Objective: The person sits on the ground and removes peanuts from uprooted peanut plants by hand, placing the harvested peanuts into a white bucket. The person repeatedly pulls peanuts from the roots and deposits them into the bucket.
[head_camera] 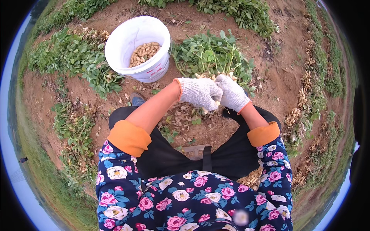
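Both my hands wear whitish knitted gloves with orange cuffs and meet in front of my knees. My left hand (199, 93) is curled, with pale peanut pods (205, 110) showing at its fingers. Against it, at the pod end of an uprooted bunch of peanut plants (212, 53), is my right hand (232, 93). Its fingers are bent, and what they grip is hidden. The bunch lies on the soil with its leaves pointing away from me. Beyond my left forearm stands a white plastic bucket (157, 75), partly filled with picked peanuts (145, 54).
More pulled peanut plants (78, 57) lie left of the bucket and at the far side (240, 14). A row of plants with exposed pods (302, 96) runs along the right. Dry leaves (186, 115) litter the reddish soil between my legs. My shoe (138, 99) is near the bucket.
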### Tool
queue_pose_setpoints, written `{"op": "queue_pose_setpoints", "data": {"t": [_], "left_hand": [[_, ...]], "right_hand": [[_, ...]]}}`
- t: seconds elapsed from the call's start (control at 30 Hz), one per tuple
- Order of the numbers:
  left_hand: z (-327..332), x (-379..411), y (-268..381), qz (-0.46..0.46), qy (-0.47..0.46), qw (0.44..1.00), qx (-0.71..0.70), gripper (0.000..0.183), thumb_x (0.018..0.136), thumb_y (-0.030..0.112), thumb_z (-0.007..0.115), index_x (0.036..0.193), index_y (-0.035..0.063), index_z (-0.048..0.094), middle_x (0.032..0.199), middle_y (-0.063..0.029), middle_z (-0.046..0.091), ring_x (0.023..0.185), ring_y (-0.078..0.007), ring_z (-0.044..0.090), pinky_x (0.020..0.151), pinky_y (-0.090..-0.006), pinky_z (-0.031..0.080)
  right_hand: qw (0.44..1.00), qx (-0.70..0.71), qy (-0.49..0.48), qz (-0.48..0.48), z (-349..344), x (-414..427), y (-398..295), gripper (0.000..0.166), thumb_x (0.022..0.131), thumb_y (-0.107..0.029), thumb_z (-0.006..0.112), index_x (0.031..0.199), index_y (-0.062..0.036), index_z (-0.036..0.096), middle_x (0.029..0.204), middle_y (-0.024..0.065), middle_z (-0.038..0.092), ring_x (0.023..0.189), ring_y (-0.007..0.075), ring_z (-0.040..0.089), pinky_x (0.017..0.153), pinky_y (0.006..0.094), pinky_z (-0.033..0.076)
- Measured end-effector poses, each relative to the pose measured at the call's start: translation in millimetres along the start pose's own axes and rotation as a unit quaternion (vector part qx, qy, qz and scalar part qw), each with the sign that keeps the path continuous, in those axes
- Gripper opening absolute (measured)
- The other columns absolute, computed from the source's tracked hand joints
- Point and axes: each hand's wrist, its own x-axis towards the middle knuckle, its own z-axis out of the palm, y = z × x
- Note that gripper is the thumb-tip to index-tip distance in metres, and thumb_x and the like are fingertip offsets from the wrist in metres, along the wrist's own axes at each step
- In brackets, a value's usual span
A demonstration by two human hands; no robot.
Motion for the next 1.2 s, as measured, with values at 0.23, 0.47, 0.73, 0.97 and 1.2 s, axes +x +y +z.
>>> {"op": "queue_pose_setpoints", "data": {"t": [0.23,0.47,0.73,0.97,1.2], "left_hand": [[-63.4,-61.6,-19.6,-0.073,0.296,0.947,-0.103,0.007,0.087,0.013,0.064,0.089,0.0062,0.062,0.079,0.0034,0.059,0.071,-0.0054,0.055,0.060,-0.0222,0.045],[-115.1,-125.5,-57.7,-0.277,0.489,0.774,0.291,0.047,0.085,0.041,0.063,0.113,0.0028,0.063,0.096,-0.0095,0.068,0.085,-0.0242,0.065,0.075,-0.0355,0.050],[-60.4,-41.3,-25.8,-0.084,0.425,0.879,0.198,0.047,0.087,0.041,0.058,0.118,0.0053,0.060,0.113,-0.0172,0.064,0.106,-0.0311,0.061,0.093,-0.0408,0.046],[3.4,41.1,-65.7,-0.052,0.239,0.934,0.260,0.038,0.090,0.031,0.054,0.119,0.0074,0.058,0.108,-0.0180,0.062,0.100,-0.0365,0.059,0.087,-0.0441,0.048],[1.3,37.6,-55.8,-0.118,0.167,0.937,0.284,0.034,0.086,0.024,0.056,0.116,0.0082,0.058,0.108,-0.0195,0.063,0.104,-0.0369,0.060,0.088,-0.0450,0.048]], "right_hand": [[0.996,0.048,0.054,0.045,-13.0,-4.0,-12.2,0.035,0.065,-0.016,0.079,0.093,-0.0056,0.062,0.102,0.0150,0.054,0.100,0.0347,0.055,0.087,0.0401,0.048],[0.985,0.080,0.102,0.110,-17.4,-7.7,-9.8,0.060,0.067,-0.022,0.083,0.115,-0.0059,0.052,0.108,0.0171,0.051,0.102,0.0368,0.055,0.090,0.0401,0.047],[0.985,0.082,0.103,0.114,-21.5,-7.0,-17.2,0.059,0.066,-0.019,0.082,0.113,-0.0037,0.051,0.107,0.0180,0.053,0.105,0.0358,0.053,0.092,0.0397,0.044],[0.991,0.059,0.094,0.070,-15.5,-4.3,-14.2,0.054,0.066,-0.016,0.079,0.111,-0.0036,0.051,0.108,0.0191,0.053,0.106,0.0378,0.053,0.092,0.0416,0.045],[0.993,0.040,0.079,0.077,-11.4,-7.9,-14.4,0.055,0.065,-0.015,0.078,0.112,-0.0064,0.050,0.109,0.0176,0.051,0.107,0.0380,0.053,0.090,0.0422,0.046]]}}
